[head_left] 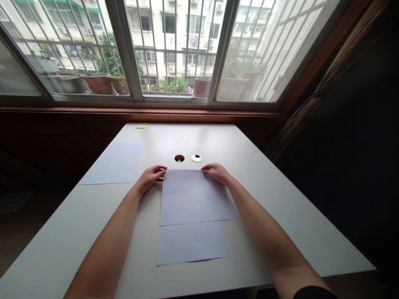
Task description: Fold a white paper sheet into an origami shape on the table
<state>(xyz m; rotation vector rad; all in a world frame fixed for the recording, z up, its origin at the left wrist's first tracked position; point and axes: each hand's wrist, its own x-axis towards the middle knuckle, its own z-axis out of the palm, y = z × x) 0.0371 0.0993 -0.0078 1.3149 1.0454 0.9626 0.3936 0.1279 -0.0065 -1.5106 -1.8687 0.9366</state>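
A sheet of paper (195, 197) is held by its two far corners, partly covering a second sheet of paper (191, 243) that lies on the white table (274, 245). My left hand (152, 176) pinches the far left corner between thumb and fingers. At the far right corner, my right hand (216, 171) is closed on the same sheet. Below the upper sheet's near edge, only the front part of the lower one shows; the rest is hidden.
Another paper sheet (112, 164) lies on the table's left side. Beyond my hands are a round cable hole (179, 158) and a silvery round cover (196, 158). A small yellow slip (141, 126) sits at the far edge, below a barred window (174, 54). A curtain (321, 87) hangs right.
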